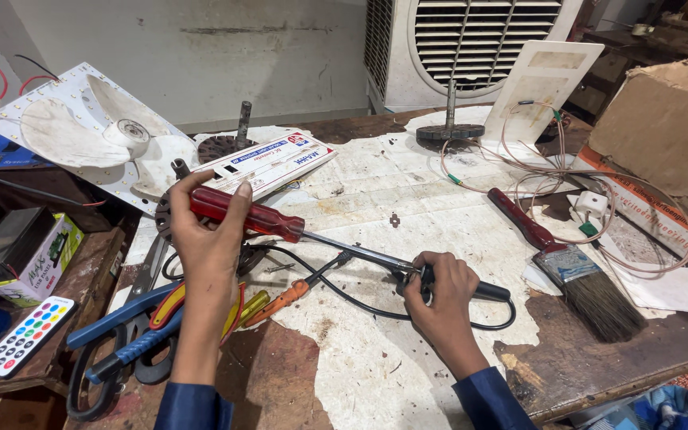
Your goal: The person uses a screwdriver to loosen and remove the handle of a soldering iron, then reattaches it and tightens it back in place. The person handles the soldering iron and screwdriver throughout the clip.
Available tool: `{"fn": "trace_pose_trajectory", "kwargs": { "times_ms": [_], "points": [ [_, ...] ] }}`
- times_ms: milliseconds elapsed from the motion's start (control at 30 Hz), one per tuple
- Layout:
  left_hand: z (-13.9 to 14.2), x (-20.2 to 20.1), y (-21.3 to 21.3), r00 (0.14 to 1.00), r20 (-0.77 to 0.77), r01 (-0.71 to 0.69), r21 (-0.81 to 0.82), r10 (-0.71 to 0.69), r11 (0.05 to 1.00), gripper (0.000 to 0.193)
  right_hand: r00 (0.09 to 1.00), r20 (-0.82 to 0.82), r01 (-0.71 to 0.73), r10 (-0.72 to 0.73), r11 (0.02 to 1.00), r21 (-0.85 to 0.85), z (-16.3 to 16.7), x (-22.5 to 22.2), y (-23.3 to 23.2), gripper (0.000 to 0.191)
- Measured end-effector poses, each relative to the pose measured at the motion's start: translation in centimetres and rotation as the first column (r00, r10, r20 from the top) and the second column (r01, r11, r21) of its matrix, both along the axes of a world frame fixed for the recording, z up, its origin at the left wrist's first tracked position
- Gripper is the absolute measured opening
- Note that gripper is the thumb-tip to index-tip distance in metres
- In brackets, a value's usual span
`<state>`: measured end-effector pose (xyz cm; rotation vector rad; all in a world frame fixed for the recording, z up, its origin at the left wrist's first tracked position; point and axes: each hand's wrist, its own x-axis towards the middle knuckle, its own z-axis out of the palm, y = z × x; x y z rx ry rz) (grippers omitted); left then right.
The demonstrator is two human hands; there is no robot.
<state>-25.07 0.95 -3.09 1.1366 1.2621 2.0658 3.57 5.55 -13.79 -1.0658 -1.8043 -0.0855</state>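
Screwdriver, red handle with a long steel shaft, lies slantwise above the worn bench near its front edge, handle up-left, tip down-right. Head view: left hand is closed around the red handle, thumb over the top, which looks suited to turning and pressing along the shaft. Right hand is closed around a small black cylindrical part with a black cable looping from it, pinning it to the bench; judged, this steadies the part so the tip stays seated. The tip meets the part just at the right fingers; the exact contact point is hidden. Beside the left forearm lie scissors with blue handles, orange-handled pliers and a second small screwdriver, all close by. A paintbrush rests to the right, well apart, near loose thin wires. A white fan blade sits far left; a remote with coloured buttons lies on a lower shelf.
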Motion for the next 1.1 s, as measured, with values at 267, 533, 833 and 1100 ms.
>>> {"fn": "trace_pose_trajectory", "kwargs": {
  "times_ms": [267, 533, 833, 1100],
  "points": [
    [-0.3, -0.3, 0.8, 0.991, 0.086, 0.096, 0.103, -0.105, 0.99, 0.061, 1.0, 0.009, 0.015, -0.015, 0.999, -0.039, 0.1, -0.1, -0.1, 0.022],
    [-0.8, 0.0, 0.6, 0.988, 0.117, -0.118, 0.124, 0.104, 0.985, 0.044, 1.0, -0.001, -0.011, 0.011, 1.0, -0.012, 0.2, 0.0, -0.2, 0.021],
    [-0.2, 0.4, -0.3, 0.97, 0.193, -0.163, 0.081, 0.145, 0.983, 0.038, 0.998, 0.059, 0.008, -0.008, 1.0, 0.007, -0.1, -0.2, -0.5, 0.021],
    [-0.4, 0.0, -0.2, 0.927, 0.352, -0.209, 0.191, 0.131, 0.959, 0.024, 0.999, 0.039, -0.011, 0.013, 0.999, -0.052, 0.0, -0.1, -0.5, 0.019]
  ]
}}
